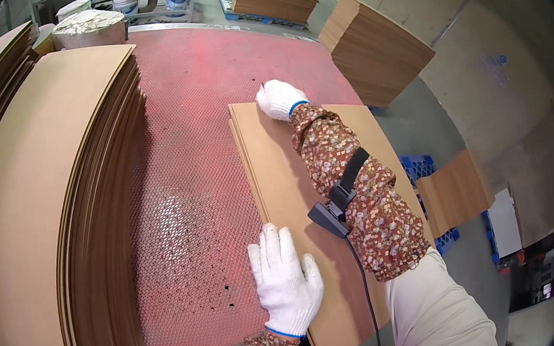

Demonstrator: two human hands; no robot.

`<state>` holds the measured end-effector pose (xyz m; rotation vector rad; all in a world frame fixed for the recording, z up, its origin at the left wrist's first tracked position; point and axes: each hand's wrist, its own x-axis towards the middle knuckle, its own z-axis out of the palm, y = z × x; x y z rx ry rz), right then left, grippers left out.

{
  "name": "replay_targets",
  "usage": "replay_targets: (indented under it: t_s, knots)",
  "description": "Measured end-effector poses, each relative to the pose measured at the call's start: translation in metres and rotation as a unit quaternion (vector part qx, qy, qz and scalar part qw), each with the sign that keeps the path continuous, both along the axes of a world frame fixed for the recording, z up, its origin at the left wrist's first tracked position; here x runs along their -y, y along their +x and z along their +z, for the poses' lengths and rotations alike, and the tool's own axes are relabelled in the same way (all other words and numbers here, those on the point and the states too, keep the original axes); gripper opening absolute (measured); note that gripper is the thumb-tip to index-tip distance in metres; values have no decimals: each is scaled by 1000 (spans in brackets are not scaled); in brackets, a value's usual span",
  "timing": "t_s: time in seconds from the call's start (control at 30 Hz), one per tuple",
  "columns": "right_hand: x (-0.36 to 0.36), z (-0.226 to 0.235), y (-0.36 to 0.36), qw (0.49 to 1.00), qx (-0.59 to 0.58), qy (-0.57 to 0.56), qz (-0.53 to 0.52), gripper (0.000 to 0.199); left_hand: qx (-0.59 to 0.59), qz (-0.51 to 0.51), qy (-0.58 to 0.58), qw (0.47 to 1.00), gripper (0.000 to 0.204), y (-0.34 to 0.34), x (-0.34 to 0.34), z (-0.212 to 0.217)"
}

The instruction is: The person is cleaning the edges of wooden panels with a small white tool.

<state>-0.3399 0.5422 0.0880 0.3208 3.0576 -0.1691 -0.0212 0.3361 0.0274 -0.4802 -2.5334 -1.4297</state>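
Thin wood-toned panels [342, 305], probably stiff and best held by opposite edges, lay stacked on the red tabletop [196, 149], the left hand [284, 282] spread across their left edge, the right hand [281, 99] curled at the far edge, its pinch indiscernible.

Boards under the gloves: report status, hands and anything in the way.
Left hand open, palm down at the boards' left edge. Right hand curled at far edge, grip unclear. Boards stacked on pink table. Black cable hangs across view of them.
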Motion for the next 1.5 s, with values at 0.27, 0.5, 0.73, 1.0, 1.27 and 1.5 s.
replay_targets:
  t_s: [0.27, 0.5, 0.73, 1.0, 1.27, 1.5]
  knots:
    - [24, 6, 31, 999, -47, -20, -7, 49, -27, 8, 12, 1000, 62, -80, 5, 4]
    - [38, -16, 58, 998, -57, -12, -39, 41, -26, -12, -12, 1000, 58, -224, -16, -21]
    - [28, -56, 124, 998, -28, 8, -52, 35, -45, -25, 11, 999, 53, -321, -72, -76]
    - [73, -66, 244, 998, -6, -7, -67, 29, -79, -62, -3, 995, 45, -332, -70, -117]
    - [95, -51, 273, 996, -32, -44, -76, 23, -74, -139, -44, 987, 31, -332, -53, -80]
    - [93, -61, 259, 995, 13, -47, -83, 20, -111, -93, 39, 989, 30, -333, -57, -99]
